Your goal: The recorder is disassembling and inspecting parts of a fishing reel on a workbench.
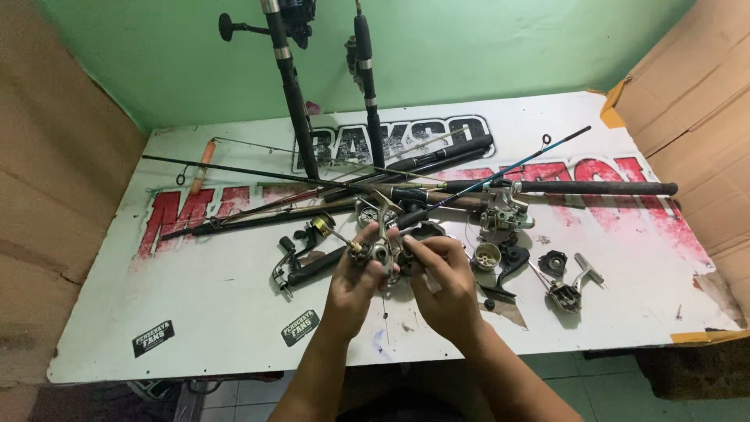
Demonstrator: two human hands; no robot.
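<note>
Worktop (234,312), white with red lettering, carries fishing rods (562,187) and loose reel parts (566,293) spread across its middle. Above its near edge both hands hold a small metal fishing reel (383,250), clear of the surface. Left hand (351,285) cups the body, its fingers pinching the reel; right hand (445,293) pinches the other side. The reel looks rigid, dense for its size, probably greasy; its thin bail wire seems bendable, so the body is the safer hold.

Rods (437,186) lie on the table (219,305) behind loose reel parts (564,291).
</note>
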